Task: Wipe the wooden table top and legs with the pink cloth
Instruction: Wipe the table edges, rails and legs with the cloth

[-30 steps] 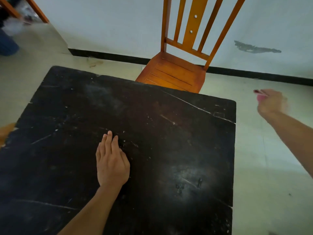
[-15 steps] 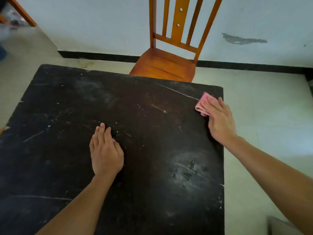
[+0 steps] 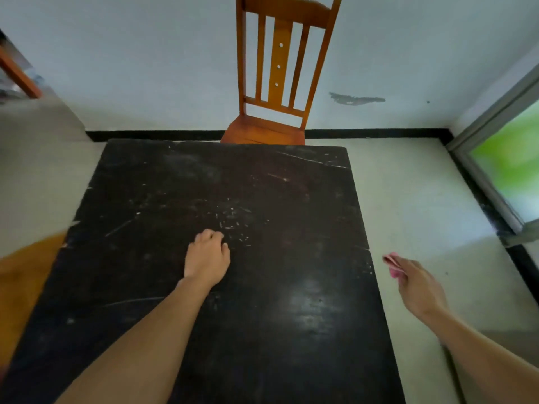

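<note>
The biggest change is the right hand: half a second ago it pressed the pink cloth onto the far right corner of the table top, and now it hangs off the table, out past the right edge and nearer the person, over the pale floor. It is closed around the cloth, of which only a small bunched end shows beyond the fingers. The cloth touches no wood at this moment, so I judge this a pause between strokes, or a move toward the right edge and the legs below it, none of which are in view. The left hand was flat on the top with fingers straight; now its fingers are curled under, knuckles forward, holding nothing, resting near the middle of the board as a brace. The view has also swung, so the orange wooden chair stands straight ahead against the white wall, its seat just behind the far edge. The dark top is scratched and speckled with pale flecks near the left hand, with a dull shine nearer the person; much seems left to wipe. A black skirting line runs along the wall, and a grey-framed doorway opens at right.
</note>
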Available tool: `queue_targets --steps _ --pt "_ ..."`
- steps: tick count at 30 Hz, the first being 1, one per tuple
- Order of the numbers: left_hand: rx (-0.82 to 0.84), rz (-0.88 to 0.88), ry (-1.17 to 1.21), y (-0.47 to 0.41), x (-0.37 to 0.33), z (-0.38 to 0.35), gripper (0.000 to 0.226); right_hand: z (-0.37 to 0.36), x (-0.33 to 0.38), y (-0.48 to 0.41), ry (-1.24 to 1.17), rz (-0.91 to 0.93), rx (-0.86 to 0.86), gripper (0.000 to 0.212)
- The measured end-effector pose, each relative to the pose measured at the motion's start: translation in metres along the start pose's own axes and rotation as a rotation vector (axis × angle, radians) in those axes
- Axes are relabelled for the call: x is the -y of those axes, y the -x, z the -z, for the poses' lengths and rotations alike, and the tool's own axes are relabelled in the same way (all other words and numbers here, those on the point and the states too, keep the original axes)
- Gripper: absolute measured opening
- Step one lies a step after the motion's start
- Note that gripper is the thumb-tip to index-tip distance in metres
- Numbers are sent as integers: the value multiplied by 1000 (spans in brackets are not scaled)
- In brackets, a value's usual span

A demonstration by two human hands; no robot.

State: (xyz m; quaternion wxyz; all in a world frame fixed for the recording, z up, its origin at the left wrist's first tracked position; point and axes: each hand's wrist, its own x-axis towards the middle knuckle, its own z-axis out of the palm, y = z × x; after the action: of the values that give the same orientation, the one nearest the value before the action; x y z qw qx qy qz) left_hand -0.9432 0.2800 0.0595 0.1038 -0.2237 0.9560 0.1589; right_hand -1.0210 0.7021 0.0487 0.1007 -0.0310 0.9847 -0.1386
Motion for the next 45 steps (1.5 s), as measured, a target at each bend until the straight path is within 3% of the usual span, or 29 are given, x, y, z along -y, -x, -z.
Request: queue_targets --steps 7,23,28,35,45 --pt "149 65 103 113 72 46 22 -3 118 63 -41 159 72 44" --pt "-33 529 234 329 221 89 13 -49 321 151 54 701 360 32" --pt "-73 555 250 368 279 106 13 -66 402 187 44 819 368 30" --pt "-106 507 282 363 403 133 15 -110 521 229 -8 819 306 41" --pt "125 221 121 288 543 172 18 -163 603 298 -124 568 247 38"
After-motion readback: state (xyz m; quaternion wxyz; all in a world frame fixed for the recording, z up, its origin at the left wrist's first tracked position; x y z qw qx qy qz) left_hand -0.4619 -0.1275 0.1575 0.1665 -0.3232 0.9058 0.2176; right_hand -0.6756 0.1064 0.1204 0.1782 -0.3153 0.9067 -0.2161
